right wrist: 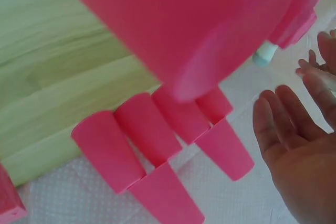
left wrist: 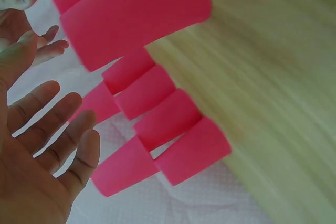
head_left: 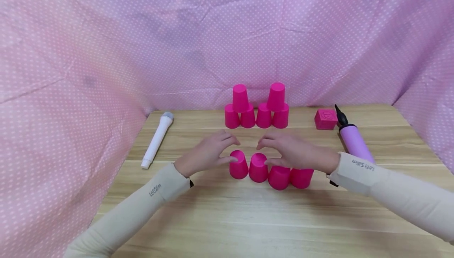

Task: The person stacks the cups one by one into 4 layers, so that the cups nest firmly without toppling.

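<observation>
Several upside-down pink cups [head_left: 239, 168] stand in a row across the middle of the table in the head view. My left hand [head_left: 207, 151] hovers at the left end of this row, fingers apart and thumb overlapping the leftmost cup. Over the row's right part is my right hand [head_left: 294, 153], its thumb by the second cup [head_left: 258, 171] and its wrist partly hiding the two cups at the right. Both palms face each other with nothing held. Relaxed, spread fingers [left wrist: 44, 129] show in the left wrist view, and loosely bent fingers [right wrist: 286, 119] in the right wrist view.
Behind the row stand two small pyramids, the left one topped by a pink cup [head_left: 240, 98] and the right one by another cup [head_left: 276, 97]. A white microphone [head_left: 157, 141] lies at left. At right are a pink box [head_left: 325, 119] and a purple hand pump [head_left: 356, 143].
</observation>
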